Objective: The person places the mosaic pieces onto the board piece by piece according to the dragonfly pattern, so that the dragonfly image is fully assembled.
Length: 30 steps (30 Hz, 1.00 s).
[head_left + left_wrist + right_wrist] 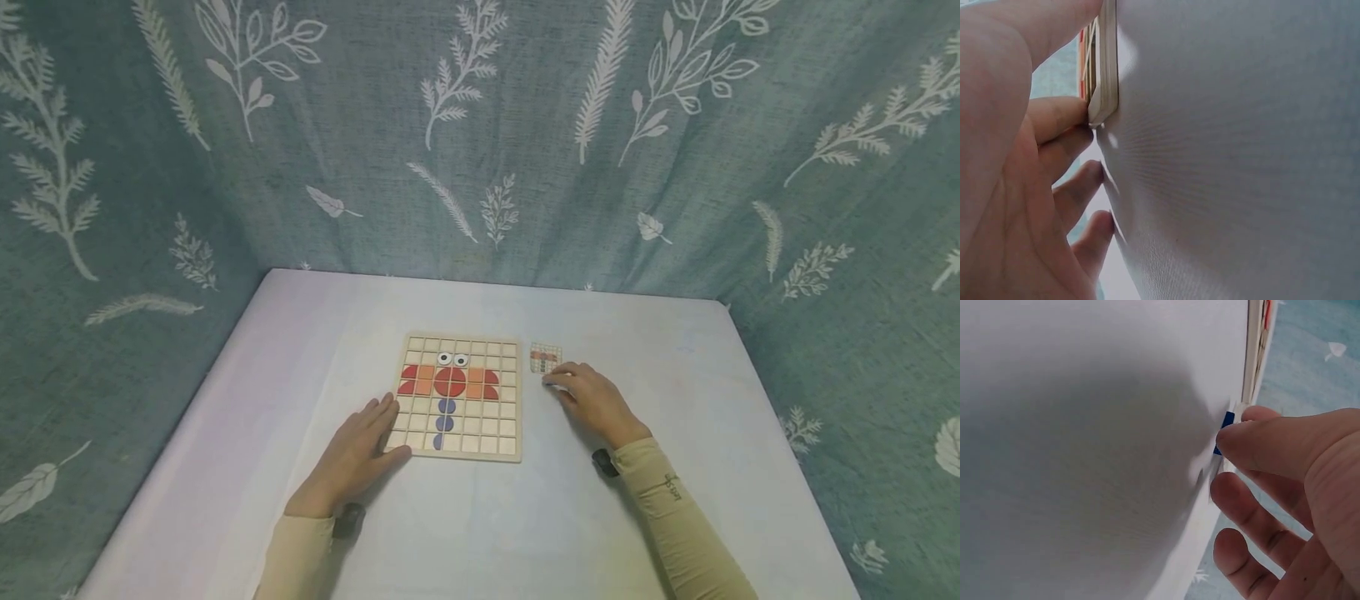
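Observation:
A square wooden grid board (520,421) lies on the table. On it are two eye pieces (453,359), a red circle (450,382), orange squares (425,380), red wing-end pieces (491,384) and blue rounded pieces (445,423) in a column below. My left hand (352,454) rests at the board's near left corner, thumb along the near edge and extended fingers by the left side. Between thumb and forefinger, my right hand (596,404) pinches a small blue piece (1227,419), mostly hidden by the fingertips. That hand is just below a small pattern card (545,358).
The white-covered table (645,333) extends around the board on all sides. Green leaf-patterned curtains (510,208) stand behind it and at both sides. Dark wrist-camera mounts (604,462) sit under both wrists.

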Available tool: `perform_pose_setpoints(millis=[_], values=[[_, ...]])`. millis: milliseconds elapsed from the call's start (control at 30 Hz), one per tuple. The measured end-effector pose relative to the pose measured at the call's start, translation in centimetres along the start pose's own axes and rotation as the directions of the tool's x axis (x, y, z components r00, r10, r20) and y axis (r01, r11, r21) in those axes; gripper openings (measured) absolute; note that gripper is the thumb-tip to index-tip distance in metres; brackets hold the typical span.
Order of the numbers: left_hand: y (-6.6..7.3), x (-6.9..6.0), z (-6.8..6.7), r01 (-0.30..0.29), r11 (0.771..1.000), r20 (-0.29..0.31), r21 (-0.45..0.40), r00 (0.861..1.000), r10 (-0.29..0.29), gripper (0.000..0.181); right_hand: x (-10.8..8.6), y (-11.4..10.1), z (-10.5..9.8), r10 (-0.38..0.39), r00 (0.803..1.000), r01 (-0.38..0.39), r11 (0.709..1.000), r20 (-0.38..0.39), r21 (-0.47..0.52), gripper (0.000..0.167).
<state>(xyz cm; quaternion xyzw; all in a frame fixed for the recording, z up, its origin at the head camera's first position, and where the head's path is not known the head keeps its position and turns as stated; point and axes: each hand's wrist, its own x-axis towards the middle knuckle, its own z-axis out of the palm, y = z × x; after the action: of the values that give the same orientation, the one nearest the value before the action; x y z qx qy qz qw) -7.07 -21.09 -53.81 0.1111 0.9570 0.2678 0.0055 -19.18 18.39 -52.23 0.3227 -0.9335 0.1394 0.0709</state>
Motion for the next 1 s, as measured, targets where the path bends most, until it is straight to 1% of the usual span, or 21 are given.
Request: perform_pose_setpoints(millis=[133, 233, 433, 667, 1000], values=[[-0.1, 0.0, 0.0, -0.004, 1.0, -0.003, 0.003, 1.0, 0.004, 0.079, -0.3, 0.0, 0.1, -0.011, 1.0, 0.011, 1.0, -0.003, 0.002, 0.031], [0.0, -0.1, 0.0, -0.008, 1.0, -0.008, 0.0, 1.0, 0.008, 0.078, -0.5, -0.1, 0.2, 0.002, 1.0, -0.002, 1.0, -0.012, 0.015, 0.031], [0.1, -0.1, 0.0, -0.019, 1.0, -0.022, 0.007, 1.0, 0.019, 0.077, -0.9, -0.4, 0.3, 0.019, 1.0, -0.019, 0.999, -0.021, 0.03, 0.025], [0.1, -0.1, 0.0, -0.005, 1.0, -0.017, 0.012, 1.0, 0.005, 0.078, -1.1, -0.6, 0.2, 0.032, 0.999, -0.029, 0.997, -0.036, 0.076, 0.024], [-0.1, 0.0, 0.0, 0.002, 1.0, -0.012, 0.009, 1.0, -0.002, 0.078, -0.8, -1.2, 0.2, 0.052, 0.998, -0.05, 0.997, -0.035, 0.051, 0.019]])
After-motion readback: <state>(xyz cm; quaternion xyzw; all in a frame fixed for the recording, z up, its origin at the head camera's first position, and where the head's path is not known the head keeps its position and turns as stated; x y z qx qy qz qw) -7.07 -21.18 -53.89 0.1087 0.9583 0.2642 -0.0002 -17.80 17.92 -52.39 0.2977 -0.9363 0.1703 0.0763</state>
